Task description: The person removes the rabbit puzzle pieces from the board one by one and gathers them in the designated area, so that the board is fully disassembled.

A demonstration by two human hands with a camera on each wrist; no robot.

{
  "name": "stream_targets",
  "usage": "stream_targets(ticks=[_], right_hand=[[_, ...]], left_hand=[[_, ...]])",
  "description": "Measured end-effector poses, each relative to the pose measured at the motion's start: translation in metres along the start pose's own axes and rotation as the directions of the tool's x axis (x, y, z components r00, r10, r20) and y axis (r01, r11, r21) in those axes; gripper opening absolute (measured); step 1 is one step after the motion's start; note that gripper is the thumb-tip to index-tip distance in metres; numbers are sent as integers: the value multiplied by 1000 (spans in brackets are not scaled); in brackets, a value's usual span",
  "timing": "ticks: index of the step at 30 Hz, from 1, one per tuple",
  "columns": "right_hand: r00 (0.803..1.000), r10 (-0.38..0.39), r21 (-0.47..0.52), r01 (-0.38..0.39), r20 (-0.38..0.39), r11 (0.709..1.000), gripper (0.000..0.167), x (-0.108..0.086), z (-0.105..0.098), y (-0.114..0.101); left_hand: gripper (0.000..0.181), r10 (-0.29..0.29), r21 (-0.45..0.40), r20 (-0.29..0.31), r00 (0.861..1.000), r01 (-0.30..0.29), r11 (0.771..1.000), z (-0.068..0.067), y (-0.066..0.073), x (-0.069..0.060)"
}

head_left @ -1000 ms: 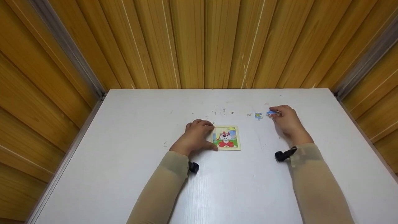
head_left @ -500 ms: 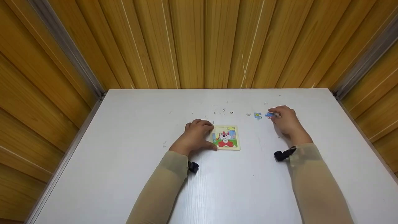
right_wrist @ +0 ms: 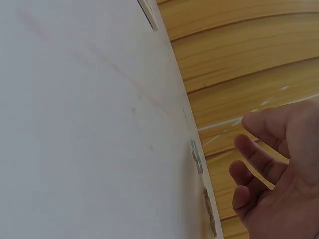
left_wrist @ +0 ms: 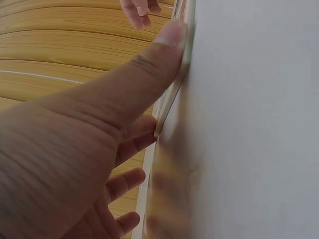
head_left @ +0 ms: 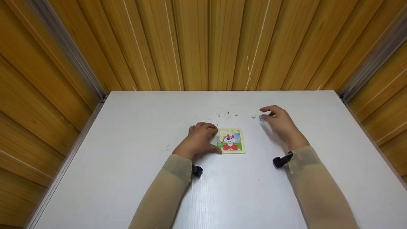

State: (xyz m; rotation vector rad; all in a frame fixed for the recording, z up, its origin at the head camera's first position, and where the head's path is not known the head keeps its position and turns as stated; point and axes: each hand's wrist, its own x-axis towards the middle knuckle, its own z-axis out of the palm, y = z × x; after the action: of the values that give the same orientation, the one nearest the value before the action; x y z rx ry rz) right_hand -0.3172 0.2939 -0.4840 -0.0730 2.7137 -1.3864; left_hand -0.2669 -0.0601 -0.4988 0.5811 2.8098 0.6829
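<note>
A small square jigsaw puzzle board point(head_left: 229, 143) with a pale frame and a red-and-white cartoon animal lies on the white table. My left hand point(head_left: 201, 138) grips its left side, thumb at the near edge and a finger at the far corner; the left wrist view shows the thumb point(left_wrist: 144, 69) against the frame. My right hand point(head_left: 281, 122) hovers at a loose puzzle piece point(head_left: 261, 118), partly covering it. In the right wrist view, its fingers are apart and hold nothing. Two loose pieces lie below, one a blue-edged piece point(right_wrist: 197, 157), the other a brownish-looking piece point(right_wrist: 210, 214).
The white table point(head_left: 127, 127) has small dark scuffs point(head_left: 228, 113) beyond the board. Yellow wood-look panels point(head_left: 190, 44) stand behind its far edge and at both sides. Each wrist bears a black camera point(head_left: 197, 171).
My right hand has let go of a blue puzzle piece on the table and moved left to the other piece. My left hand stays on the puzzle board.
</note>
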Motion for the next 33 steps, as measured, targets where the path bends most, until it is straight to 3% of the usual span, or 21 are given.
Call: stream_targets(ticks=[8, 15, 27, 33], right_hand=[[991, -69, -22, 72, 112, 997, 41, -2, 26, -23], [967, -60, 8, 60, 248, 998, 39, -9, 47, -36], [949, -118, -94, 152, 293, 984, 33, -16, 70, -40], [921, -188, -169, 257, 341, 952, 30, -17, 75, -40]], left_hand=[[92, 4, 17, -1, 1000, -4, 1000, -1, -2, 1], [94, -16, -16, -6, 1000, 16, 1000, 2, -3, 4], [94, -4, -11, -7, 1000, 4, 1000, 2, -4, 3], [94, -1, 1, -7, 1000, 1, 1000, 1, -3, 3]])
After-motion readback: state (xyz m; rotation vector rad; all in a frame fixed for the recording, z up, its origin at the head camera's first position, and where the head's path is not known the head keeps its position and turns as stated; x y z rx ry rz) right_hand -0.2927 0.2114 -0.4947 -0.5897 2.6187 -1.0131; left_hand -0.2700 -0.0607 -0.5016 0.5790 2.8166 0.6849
